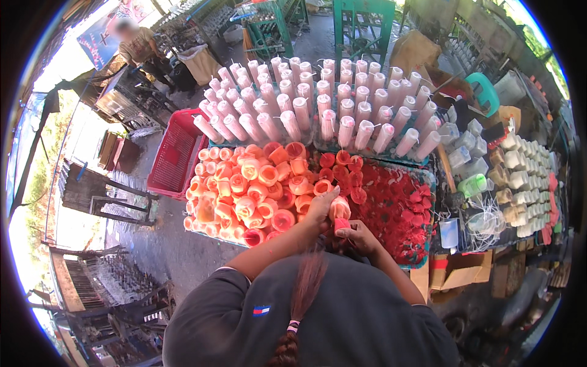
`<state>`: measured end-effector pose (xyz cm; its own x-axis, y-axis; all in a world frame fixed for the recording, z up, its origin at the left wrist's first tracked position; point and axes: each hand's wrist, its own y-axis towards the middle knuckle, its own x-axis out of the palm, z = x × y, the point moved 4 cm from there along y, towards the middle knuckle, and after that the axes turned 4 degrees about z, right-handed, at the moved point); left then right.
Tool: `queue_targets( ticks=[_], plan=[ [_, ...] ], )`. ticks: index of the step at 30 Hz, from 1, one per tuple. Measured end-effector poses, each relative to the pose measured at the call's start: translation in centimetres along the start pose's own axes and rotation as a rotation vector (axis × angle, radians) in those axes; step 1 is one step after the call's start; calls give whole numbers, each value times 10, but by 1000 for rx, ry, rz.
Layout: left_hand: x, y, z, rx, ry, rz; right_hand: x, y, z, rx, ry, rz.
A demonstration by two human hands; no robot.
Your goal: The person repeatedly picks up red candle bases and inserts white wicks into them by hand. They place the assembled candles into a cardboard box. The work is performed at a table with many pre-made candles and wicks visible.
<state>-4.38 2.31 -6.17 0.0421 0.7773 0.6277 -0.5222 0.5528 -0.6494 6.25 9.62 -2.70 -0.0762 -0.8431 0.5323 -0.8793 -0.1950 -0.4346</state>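
Note:
Close in front of my chest, my left hand (323, 209) is closed on a peach rose-shaped wax flower (339, 208). My right hand (362, 237) pinches a red petal-like piece (342, 224) against the flower's near side. Left of my hands lies a wide heap of peach rose-shaped wax cups (247, 196). Several deeper red cups (350, 177) sit just beyond my fingers. To the right, loose red petals (397, 202) cover a green-edged tray (422, 264). My fingers partly hide the flower.
Rows of pale pink candles (293, 113) with white wicks stand behind the heap. A red plastic crate (174, 150) is at the left. Pale moulded blocks (520, 177), a green cup (472, 185) and tangled white string (486, 225) lie right. A person (140, 49) stands far left.

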Motion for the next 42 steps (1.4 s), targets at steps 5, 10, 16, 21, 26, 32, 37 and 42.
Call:
queue_targets(
  ticks=[5, 10, 16, 21, 26, 32, 37, 42],
  plan=[
    [-25, 39, 18, 7, -251, -111, 9, -9, 1, -216, -167, -149],
    [-10, 4, 147, 653, -59, 235, -37, -23, 4, -92, 95, 185],
    [-14, -21, 130, 941, 947, 342, -145, -59, -29, -132, -1634, 1237],
    [-23, -30, 112, 1126, 1610, 250, -184, -66, -26, -47, -1619, 1326],
    [-26, -35, 114, 1528, 1540, 356, -127, -52, -42, -461, -1754, 1316],
    [-47, -13, 135, 1180, 1727, 417, -83, -3, 14, -25, -1537, 543],
    [-35, -19, 130, 1175, 1854, 454, -68, -3, 33, 130, -1577, 412],
    [-31, -17, 124, 1350, 1816, 480, -82, -13, 47, 111, -1497, 322]
  ],
)
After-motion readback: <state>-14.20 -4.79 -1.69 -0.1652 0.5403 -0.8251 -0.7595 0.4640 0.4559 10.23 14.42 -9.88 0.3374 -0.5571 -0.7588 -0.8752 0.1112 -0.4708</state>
